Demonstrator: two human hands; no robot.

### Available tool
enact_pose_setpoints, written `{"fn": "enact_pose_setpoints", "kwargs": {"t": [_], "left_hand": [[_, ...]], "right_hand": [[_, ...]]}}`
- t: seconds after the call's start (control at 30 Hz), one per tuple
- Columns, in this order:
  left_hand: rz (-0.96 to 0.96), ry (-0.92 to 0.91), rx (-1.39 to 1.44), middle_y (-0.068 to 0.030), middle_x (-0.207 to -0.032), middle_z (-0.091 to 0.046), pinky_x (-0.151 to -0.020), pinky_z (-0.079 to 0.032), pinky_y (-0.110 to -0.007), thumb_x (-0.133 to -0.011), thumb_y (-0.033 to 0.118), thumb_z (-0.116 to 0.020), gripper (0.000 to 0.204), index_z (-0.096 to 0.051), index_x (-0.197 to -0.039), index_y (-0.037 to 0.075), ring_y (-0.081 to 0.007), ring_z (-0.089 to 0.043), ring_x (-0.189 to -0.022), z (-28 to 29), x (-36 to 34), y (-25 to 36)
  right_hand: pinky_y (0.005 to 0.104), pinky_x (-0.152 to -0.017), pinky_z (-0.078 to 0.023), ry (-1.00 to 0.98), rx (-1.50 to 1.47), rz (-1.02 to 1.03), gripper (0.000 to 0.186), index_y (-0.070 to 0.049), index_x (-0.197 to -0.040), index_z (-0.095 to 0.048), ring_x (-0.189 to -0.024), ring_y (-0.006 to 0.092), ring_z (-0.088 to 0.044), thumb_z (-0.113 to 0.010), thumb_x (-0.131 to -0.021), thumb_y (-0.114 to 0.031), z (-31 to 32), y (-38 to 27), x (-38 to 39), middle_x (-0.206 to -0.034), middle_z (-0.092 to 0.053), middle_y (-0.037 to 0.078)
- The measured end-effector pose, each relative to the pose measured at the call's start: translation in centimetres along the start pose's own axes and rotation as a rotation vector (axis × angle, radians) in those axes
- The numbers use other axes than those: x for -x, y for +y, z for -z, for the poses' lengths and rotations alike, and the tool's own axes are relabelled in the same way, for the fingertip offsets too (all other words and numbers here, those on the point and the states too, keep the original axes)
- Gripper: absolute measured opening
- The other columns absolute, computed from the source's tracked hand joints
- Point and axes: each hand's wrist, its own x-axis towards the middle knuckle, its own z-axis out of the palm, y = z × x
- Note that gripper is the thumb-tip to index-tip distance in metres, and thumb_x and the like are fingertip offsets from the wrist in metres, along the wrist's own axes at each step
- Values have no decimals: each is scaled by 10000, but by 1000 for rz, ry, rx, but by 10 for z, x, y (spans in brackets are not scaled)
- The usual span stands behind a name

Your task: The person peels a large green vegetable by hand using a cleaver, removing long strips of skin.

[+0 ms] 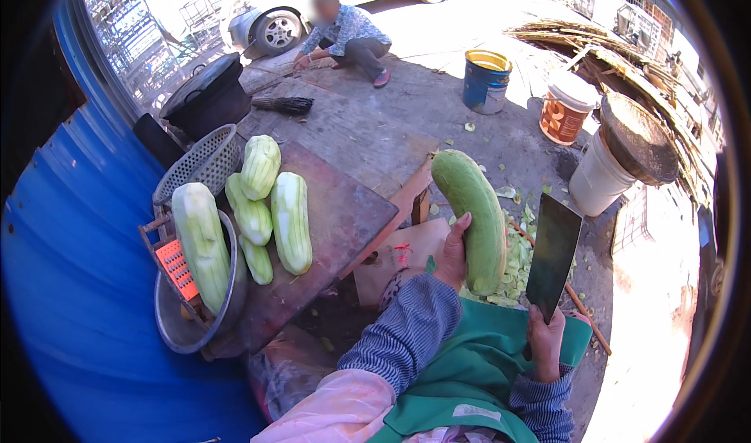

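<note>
My left hand [452, 259] grips a long, curved green gourd [473, 208], held upright in front of me. At its right, my right hand [545, 341] holds a wide dark cleaver [553, 251] by the handle, blade pointing up. On the worn wooden board [348, 216] at my left lie several pale peeled gourds [291, 224]. Another peeled gourd [199, 240] rests in a grey metal basin [168, 310] beside an orange grater [177, 269]. Green peelings [519, 259] lie on the ground behind the held gourd.
A crouching person [356, 44] works near a white car [242, 21]. A black pot [195, 107] and grey plastic basket [188, 169] stand left, beside blue sheeting [70, 263]. To the right are a blue bucket [485, 87], white buckets [598, 185] and piled sticks [594, 40].
</note>
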Motion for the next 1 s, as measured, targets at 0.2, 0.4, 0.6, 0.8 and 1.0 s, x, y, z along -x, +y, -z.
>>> {"fn": "enact_pose_setpoints", "kwargs": {"t": [0.2,0.4,0.6,0.8,1.0], "left_hand": [[-28,10,72,-131,-1044,-692,-817,-597,-384,-888,562,-680,685,-587,-1286,13,-249,-704,-944,11,-5,1],[0,72,43,-118,-1045,-693,-802,-599,-369,-896,570,-684,675,-602,-1272,16,-227,-702,-925,12,-3,-1],[13,88,103,-127,-1055,-688,-757,-616,-397,-895,599,-664,691,-582,-1278,29,-236,-704,-885,7,-10,-8],[139,141,127,-167,-1081,-659,-874,-582,-445,-851,659,-678,743,-598,-1204,10,-310,-655,-1008,12,-18,-23],[134,151,170,-128,-1045,-698,-760,-610,-463,-903,667,-586,662,-623,-1218,85,-298,-691,-948,23,-37,-49]], "right_hand": [[222,-562,-327,-29,90,49,156,-17,-1117,-660,-648,19,-391,-621,-984,-88,-3,6,5,-738,-478,-89],[227,-565,-333,-22,161,95,180,-9,-1145,-657,-648,34,-397,-620,-993,-98,-4,8,11,-751,-502,-75],[239,-565,-366,2,255,206,268,-13,-1227,-653,-661,40,-413,-660,-976,-107,-3,7,6,-717,-509,-48],[305,-610,-517,-7,715,510,665,-100,-1351,-625,-680,198,-691,-720,-707,36,-4,-27,24,-794,-696,83],[404,-563,-462,-25,1015,758,860,-124,-1392,-590,-649,252,-641,-722,-550,-9,-13,-18,22,-731,-627,35]]}}
